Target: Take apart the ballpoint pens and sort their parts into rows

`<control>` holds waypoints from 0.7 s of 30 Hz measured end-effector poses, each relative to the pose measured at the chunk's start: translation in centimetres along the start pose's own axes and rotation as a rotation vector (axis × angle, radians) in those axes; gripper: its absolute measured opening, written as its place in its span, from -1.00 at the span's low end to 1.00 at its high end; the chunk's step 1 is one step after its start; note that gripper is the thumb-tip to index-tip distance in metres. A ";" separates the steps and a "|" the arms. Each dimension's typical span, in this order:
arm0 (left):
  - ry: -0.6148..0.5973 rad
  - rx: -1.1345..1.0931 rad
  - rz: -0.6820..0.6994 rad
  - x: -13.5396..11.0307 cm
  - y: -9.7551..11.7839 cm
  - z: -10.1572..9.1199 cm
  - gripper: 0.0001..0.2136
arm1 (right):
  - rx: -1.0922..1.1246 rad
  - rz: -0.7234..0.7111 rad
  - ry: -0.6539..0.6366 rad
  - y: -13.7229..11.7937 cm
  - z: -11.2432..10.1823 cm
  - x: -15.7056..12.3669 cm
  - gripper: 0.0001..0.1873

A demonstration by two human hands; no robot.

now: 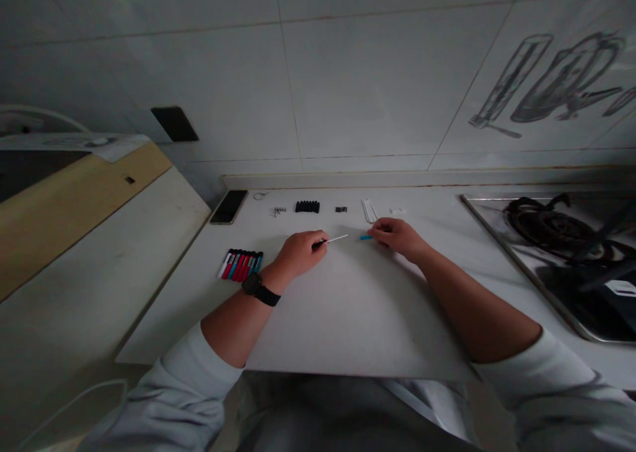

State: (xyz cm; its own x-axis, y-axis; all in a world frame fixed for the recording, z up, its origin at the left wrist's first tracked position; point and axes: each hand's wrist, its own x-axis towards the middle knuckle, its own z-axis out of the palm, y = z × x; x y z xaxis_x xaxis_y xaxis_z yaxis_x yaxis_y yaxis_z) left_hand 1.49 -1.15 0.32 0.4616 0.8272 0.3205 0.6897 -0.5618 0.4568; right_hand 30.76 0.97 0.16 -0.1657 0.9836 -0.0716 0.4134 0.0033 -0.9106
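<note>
in the head view, the left hand (301,252) has its fingers closed around a small black piece (318,244), and from it a thin white rod (338,238) sticks out towards the right. the right hand (397,234) pinches a short blue tube (366,238) between thumb and fingertips, its free end pointing back at the rod.

the relation that counts is between those two ends: the rod's tip and the tube's near end face each other across a small open gap, not touching. the rod's long axis runs from the left hand to the right, slanting a little towards the wall (362,94); the tube lies closer to level, so the two are only roughly in line (whether the tube's end is hollow is too small to tell).

the spare white sticks (368,211) lie just beyond the right hand's fingers, the nearer hand to them, their long axes running towards the wall. the row of pens (241,264) lies on the counter (348,319) beside the left wrist, crosswise to the forearm.
</note>
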 end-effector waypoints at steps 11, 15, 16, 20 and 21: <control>-0.013 -0.023 0.003 0.0 -0.1 0.1 -0.83 | -0.383 -0.043 0.074 0.9 -2.9 0.7 -0.67; -0.026 -0.021 0.003 0.0 -0.1 0.1 -0.84 | -0.301 -0.002 0.112 0.4 -3.7 0.3 -0.64; -0.028 -0.020 0.002 0.0 0.0 0.0 -0.84 | -0.267 0.006 0.118 0.3 -4.1 0.3 -0.63; -0.027 -0.005 0.004 0.0 0.0 0.0 -0.84 | -0.065 -0.013 0.203 0.0 -5.4 0.4 -0.60; -0.025 -0.002 0.006 0.0 -0.1 0.1 -0.84 | -0.006 -0.024 0.240 0.0 -5.6 0.4 -0.59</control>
State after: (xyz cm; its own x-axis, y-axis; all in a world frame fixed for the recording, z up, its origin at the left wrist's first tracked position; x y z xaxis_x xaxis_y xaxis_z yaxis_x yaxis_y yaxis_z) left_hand 1.49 -1.12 0.23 0.4796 0.8238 0.3021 0.6861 -0.5667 0.4563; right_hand 35.75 2.42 2.38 0.0419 0.9979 0.0496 0.4177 0.0276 -0.9082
